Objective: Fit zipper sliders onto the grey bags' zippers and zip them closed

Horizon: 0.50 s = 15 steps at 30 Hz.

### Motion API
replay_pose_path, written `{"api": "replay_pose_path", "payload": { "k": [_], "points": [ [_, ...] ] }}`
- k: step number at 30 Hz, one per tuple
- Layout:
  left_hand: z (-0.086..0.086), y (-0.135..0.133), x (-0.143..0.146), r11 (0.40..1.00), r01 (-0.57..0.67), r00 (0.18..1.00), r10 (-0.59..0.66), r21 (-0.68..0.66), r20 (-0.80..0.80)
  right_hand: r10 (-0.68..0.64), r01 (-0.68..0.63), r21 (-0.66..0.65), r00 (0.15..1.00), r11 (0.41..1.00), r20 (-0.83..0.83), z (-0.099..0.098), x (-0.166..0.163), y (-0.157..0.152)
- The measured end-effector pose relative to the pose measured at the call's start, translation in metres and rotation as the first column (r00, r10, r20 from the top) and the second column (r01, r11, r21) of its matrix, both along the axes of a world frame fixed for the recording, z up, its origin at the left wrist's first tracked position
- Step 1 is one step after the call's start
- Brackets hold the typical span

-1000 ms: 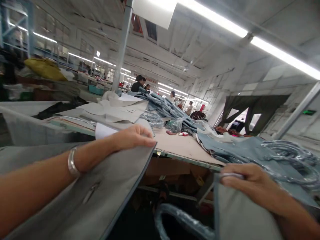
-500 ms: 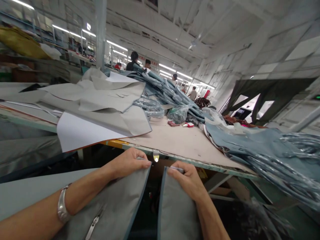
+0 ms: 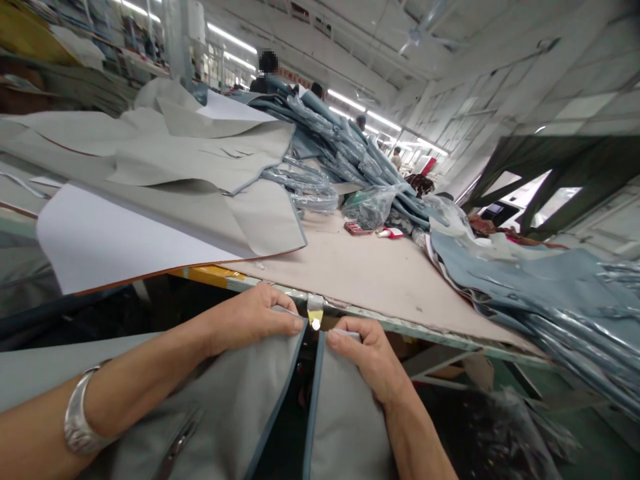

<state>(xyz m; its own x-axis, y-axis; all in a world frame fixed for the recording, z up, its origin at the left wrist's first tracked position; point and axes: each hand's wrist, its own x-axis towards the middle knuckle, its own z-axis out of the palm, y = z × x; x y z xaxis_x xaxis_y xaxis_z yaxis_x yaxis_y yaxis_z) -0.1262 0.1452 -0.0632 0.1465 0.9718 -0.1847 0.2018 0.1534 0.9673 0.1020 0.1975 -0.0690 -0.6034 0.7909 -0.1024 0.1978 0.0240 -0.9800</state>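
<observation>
A broad, rounded, silver-coloured bracelet [image 3: 76, 421] with a shiny, seemingly embossed surface is worn above the left hand [image 3: 250, 317], and the right forearm [image 3: 417, 427] is left uncovered.

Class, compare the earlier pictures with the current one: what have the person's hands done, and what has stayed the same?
The right hand has moved left toward the left hand, narrowing the gap between the left grey panel and right grey panel. Neither grip was released. Unchanged: the bracelet on the left wrist, and the small red-and-white item lying on the table.
</observation>
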Motion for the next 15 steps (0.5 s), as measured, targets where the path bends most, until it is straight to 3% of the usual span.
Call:
{"api": "replay_pose_path", "payload": {
  "k": [7, 15],
  "points": [
    [-0.0008, 0.0011, 0.0012, 0.997, 0.058, 0.998, -0.056, -0.041, 0.039, 0.016, -0.017, -0.11, 1.0, 0.994, -0.01, -0.0039, -0.0003, 0.0041],
    [-0.0078, 0.0073, -0.0006, 0.991, 0.099, 0.992, -0.091, -0.091, 0.091, 0.021, -0.023, -0.128, 1.0, 0.992, -0.01, -0.0071, 0.0009, 0.008]
  ]
}}
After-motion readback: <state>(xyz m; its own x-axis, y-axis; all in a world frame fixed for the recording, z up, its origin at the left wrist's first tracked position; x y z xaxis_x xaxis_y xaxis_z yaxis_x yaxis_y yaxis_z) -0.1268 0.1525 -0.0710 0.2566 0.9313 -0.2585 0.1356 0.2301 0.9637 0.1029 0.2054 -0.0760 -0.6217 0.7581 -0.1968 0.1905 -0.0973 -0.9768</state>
